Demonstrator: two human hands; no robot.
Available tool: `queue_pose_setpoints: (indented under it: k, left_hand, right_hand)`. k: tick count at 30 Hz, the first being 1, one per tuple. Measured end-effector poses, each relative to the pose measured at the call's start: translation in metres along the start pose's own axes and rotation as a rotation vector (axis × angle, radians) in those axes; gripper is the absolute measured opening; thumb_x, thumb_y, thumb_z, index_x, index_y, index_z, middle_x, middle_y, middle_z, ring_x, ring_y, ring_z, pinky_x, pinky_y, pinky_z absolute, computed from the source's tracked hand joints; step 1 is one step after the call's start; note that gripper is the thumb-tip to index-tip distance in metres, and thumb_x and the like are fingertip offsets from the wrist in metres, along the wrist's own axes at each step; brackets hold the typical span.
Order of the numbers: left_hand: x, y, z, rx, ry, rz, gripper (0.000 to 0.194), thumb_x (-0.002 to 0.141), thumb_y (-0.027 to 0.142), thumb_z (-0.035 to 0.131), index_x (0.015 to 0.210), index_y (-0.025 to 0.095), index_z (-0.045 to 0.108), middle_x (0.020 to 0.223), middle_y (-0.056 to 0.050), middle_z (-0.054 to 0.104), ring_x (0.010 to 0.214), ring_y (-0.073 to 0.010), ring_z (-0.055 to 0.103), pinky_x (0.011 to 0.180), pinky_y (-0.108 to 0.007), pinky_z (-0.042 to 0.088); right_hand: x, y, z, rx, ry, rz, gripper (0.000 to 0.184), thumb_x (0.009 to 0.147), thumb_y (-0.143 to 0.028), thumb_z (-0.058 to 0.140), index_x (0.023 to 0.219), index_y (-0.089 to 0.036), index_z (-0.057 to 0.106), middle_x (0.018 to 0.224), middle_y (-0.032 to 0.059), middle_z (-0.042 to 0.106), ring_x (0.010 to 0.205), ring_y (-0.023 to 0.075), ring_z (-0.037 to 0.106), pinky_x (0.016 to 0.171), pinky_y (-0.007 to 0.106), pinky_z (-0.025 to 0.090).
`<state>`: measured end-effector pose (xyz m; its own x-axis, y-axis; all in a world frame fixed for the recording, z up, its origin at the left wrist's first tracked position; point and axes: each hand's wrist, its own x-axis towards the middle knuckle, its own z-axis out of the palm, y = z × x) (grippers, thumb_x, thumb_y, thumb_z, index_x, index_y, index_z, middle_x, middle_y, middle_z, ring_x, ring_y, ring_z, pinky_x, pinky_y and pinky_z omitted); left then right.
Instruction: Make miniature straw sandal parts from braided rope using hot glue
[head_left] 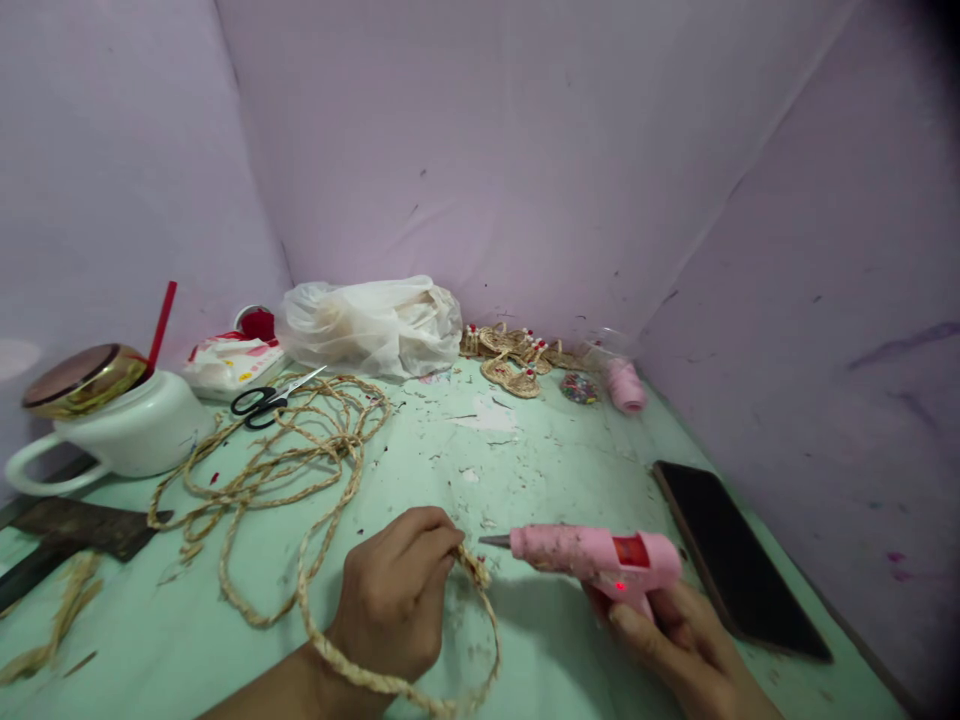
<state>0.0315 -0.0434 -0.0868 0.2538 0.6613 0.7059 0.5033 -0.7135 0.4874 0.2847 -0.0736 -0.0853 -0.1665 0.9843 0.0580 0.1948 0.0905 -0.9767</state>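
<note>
My left hand (401,585) pinches one end of a braided straw rope (352,680) just left of the table's middle. From there the rope loops down past my wrist and runs back to a loose, tangled coil (300,460) on the left. A pink hot glue gun (592,555) is gripped by the handle in my right hand (667,640), with a red light lit on its body. Its metal nozzle points left, a short gap from the pinched rope end. Part of the handle is hidden by my fingers.
Black scissors (262,405), a white mug (142,430) and a dark-headed hammer-like tool (90,525) lie left. A white plastic bag (375,325), woven beaded pieces (514,370), a pin disc (580,388) and pink thread (625,385) line the back. A phone (739,560) lies right.
</note>
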Motion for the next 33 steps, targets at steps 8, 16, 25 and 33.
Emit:
queue_pose_setpoints:
  k: [8, 16, 25, 33]
  left_hand:
    - [0.002, -0.003, 0.001, -0.074, -0.011, -0.366, 0.015, 0.070, 0.008, 0.055, 0.075, 0.019, 0.063, 0.071, 0.002, 0.061, 0.049, -0.0064, 0.048, 0.047, -0.017, 0.041]
    - [0.000, 0.001, -0.001, -0.073, -0.073, -0.426, 0.012, 0.070, 0.013, 0.052, 0.072, 0.019, 0.063, 0.069, 0.001, 0.061, 0.049, -0.0081, 0.047, 0.046, -0.019, 0.038]
    - [-0.005, 0.001, -0.001, -0.093, -0.146, -0.508, 0.014, 0.071, 0.013, 0.053, 0.076, 0.021, 0.063, 0.072, 0.002, 0.061, 0.055, -0.0091, 0.049, 0.052, -0.020, 0.038]
    - [-0.003, 0.006, 0.000, -0.120, -0.139, -0.490, 0.014, 0.070, 0.010, 0.052, 0.074, 0.019, 0.063, 0.070, 0.001, 0.059, 0.058, -0.0097, 0.050, 0.055, -0.021, 0.038]
  right_hand:
    - [0.019, -0.001, -0.001, 0.260, 0.370, 0.297, 0.037, 0.069, -0.053, 0.065, 0.072, -0.017, 0.059, 0.047, -0.0031, 0.051, 0.044, 0.0104, 0.045, 0.046, 0.022, 0.033]
    - [0.046, -0.004, -0.002, -0.048, 0.334, 0.357, 0.030, 0.072, -0.045, 0.058, 0.072, -0.015, 0.061, 0.056, 0.0021, 0.061, 0.057, 0.0173, 0.059, 0.052, 0.027, 0.044]
    - [0.029, -0.055, 0.008, -1.027, 0.347, -0.524, 0.026, 0.075, -0.026, 0.059, 0.101, -0.023, 0.062, 0.096, 0.0081, 0.065, 0.088, 0.0248, 0.061, 0.071, 0.036, 0.050]
    - [0.025, -0.042, 0.063, -0.974, 0.271, -0.880, 0.014, 0.075, -0.022, 0.064, 0.088, -0.018, 0.061, 0.074, 0.0052, 0.067, 0.060, 0.0151, 0.063, 0.050, 0.023, 0.047]
